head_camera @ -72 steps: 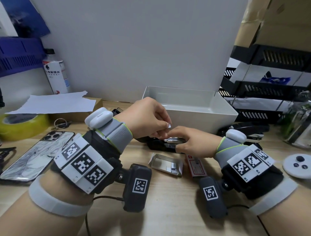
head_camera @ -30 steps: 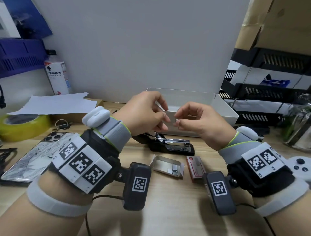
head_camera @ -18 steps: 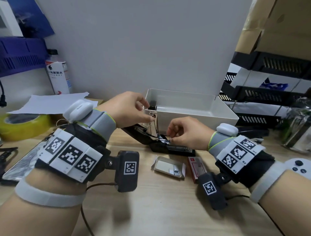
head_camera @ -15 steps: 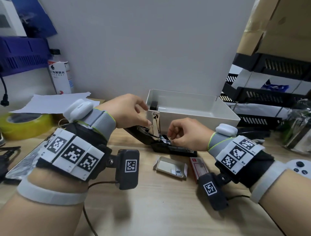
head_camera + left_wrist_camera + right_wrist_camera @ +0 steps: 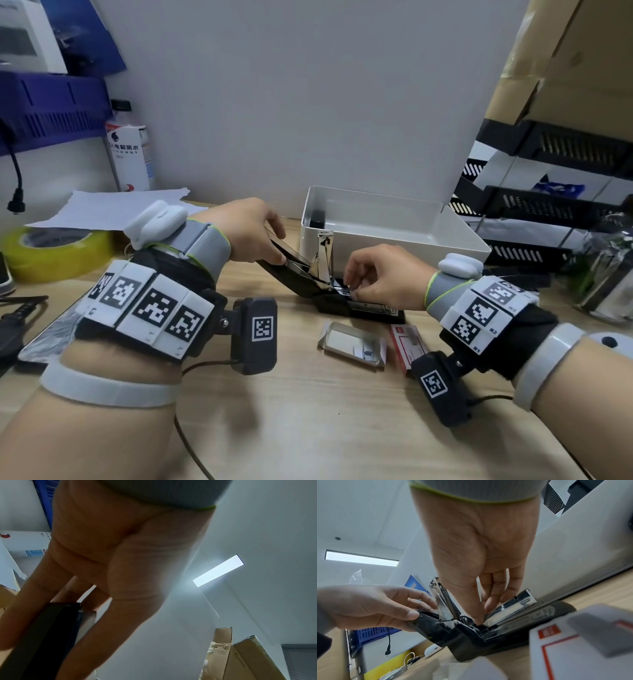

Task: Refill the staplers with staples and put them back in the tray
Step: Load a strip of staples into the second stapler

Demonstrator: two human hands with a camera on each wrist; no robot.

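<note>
Black plastic and bright metal make up the stapler [image 5: 342, 298], which lies hinged wide open on the pale wooden surface [image 5: 308, 428], just in front of the white tray [image 5: 445, 240]. Writing is scarce: a white bottle [image 5: 127, 154] at the back left carries Chinese characters too small to read, and a red-and-white staple box [image 5: 409, 346] beside an opened grey box [image 5: 352, 344] has print that cannot be made out. The left hand [image 5: 246, 233] holds the stapler's raised black top cover, thumb below and fingers above, a loose but closed grip. The right hand [image 5: 380, 277] has its fingers curled down into the shiny staple channel, fingertips pressed together at the hinge end; whether they pinch staples cannot be told. The right wrist view shows this closely: thumb and fingertips [image 5: 477, 620] touch inside the channel, and the metal pusher arm stands upright. The left wrist view shows only the palm [image 5: 128, 555] and the cover's dark edge [image 5: 51, 635]. A second dark object stands inside the tray's left corner.
</note>
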